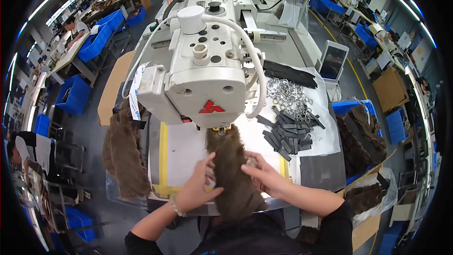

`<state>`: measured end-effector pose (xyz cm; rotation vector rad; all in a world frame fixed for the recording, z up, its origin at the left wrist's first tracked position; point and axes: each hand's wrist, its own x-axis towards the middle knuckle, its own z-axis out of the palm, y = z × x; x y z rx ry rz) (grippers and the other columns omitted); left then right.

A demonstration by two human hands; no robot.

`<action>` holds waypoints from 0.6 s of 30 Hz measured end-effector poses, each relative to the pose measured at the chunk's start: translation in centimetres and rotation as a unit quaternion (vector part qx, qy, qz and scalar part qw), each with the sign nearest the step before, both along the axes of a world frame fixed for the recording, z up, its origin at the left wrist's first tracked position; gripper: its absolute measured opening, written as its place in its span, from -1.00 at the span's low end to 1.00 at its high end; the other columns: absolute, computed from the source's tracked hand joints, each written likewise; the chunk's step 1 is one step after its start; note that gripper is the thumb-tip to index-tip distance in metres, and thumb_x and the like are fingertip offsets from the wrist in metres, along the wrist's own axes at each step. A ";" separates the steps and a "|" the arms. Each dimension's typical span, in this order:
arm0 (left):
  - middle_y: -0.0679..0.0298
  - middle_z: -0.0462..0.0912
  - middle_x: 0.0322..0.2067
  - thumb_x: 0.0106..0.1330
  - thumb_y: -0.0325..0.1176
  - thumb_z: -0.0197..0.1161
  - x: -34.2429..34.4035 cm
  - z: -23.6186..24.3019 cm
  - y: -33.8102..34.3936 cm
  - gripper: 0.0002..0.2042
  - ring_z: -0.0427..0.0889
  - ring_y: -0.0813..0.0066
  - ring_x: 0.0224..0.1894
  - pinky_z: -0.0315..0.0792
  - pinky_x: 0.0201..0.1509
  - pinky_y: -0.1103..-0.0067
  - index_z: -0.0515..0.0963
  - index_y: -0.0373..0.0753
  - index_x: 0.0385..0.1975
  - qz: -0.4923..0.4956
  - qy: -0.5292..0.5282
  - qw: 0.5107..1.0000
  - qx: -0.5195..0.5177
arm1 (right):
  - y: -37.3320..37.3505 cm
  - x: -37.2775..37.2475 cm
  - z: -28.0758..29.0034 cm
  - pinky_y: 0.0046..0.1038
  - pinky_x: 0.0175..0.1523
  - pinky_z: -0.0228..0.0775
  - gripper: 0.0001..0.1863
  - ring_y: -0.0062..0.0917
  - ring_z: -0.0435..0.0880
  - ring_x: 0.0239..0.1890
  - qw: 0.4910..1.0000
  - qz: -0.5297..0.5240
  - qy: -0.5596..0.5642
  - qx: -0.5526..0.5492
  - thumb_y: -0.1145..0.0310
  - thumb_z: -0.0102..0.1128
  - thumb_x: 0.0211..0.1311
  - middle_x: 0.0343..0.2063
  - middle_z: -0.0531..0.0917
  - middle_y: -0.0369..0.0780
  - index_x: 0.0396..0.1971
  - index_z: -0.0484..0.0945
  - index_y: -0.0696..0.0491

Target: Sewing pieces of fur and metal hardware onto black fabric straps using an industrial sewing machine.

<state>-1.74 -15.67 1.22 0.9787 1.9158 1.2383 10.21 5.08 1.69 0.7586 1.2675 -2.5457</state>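
Your open left hand (196, 188) and half-curled right hand (265, 175), grip unclear, flank the fur strip (231, 174), its far end at the sewing machine (205, 73).

The brown fur strip (236, 174) has a dense, matt pile that looks soft and uneven, and the fur pieces (125, 156) hanging at the left share that shaggy nap. The sewing machine head (205, 80) wears smooth, pale paint with a slight sheen; the clamp (222, 130) beneath it looks like shiny, gold-toned metal. The work surface (186, 156) is smooth and white, edged with yellow tape (163, 160). Small rings (288, 95) are bright, polished metal, while the short black strips (289, 134) look matt. The blue bin (377, 130) is smooth plastic, the clear bag (389, 182) glossy, crinkled film, and the carton (390, 88) dull brown cardboard.
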 end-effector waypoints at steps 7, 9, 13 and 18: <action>0.10 0.26 0.05 0.16 -0.31 0.39 0.6 0.0 -0.5 -0.13 0.44 0.40 -0.08 0.44 -0.09 0.55 -0.07 -0.34 0.36 0.021 -0.030 0.999 0.017 | -2.1 1.1 -1.9 -0.57 0.08 0.35 -0.39 -0.63 0.48 0.02 0.964 0.083 0.195 0.159 0.35 0.15 0.31 -0.04 0.53 -0.18 0.25 0.13 0.24; 0.06 0.17 0.24 0.28 -0.38 0.25 -0.9 -1.1 -0.6 -0.24 0.48 0.44 0.02 0.45 -0.02 0.53 -0.09 -0.35 0.36 0.076 -0.152 0.983 0.071 | -2.5 2.4 -3.2 -0.55 -0.04 0.36 -0.40 -0.64 0.47 -0.10 0.949 0.147 0.194 0.199 0.31 0.17 0.30 -0.15 0.53 -0.20 0.21 0.15 0.24; 0.11 0.34 0.18 0.28 -0.49 0.21 -1.2 0.2 0.4 -0.22 0.59 0.50 -0.10 0.46 -0.02 0.60 -0.19 -0.29 0.37 0.097 -0.375 0.919 0.072 | -1.4 4.0 -2.9 -0.48 -0.34 0.26 -0.44 -0.63 0.39 -0.39 0.899 0.276 0.184 0.287 0.20 0.23 0.27 -0.39 0.50 -0.22 0.08 0.23 0.22; 0.11 0.41 0.11 0.22 -0.59 0.23 -0.4 0.7 2.8 -0.17 0.54 0.66 -0.24 0.45 -0.13 0.75 -0.17 -0.14 0.41 0.053 -0.467 0.881 0.058 | 1.2 1.9 -0.1 -0.53 -0.26 0.35 -0.45 -0.58 0.50 -0.30 0.755 0.556 0.114 0.328 0.15 0.24 0.26 -0.27 0.57 -0.18 0.08 0.32 0.21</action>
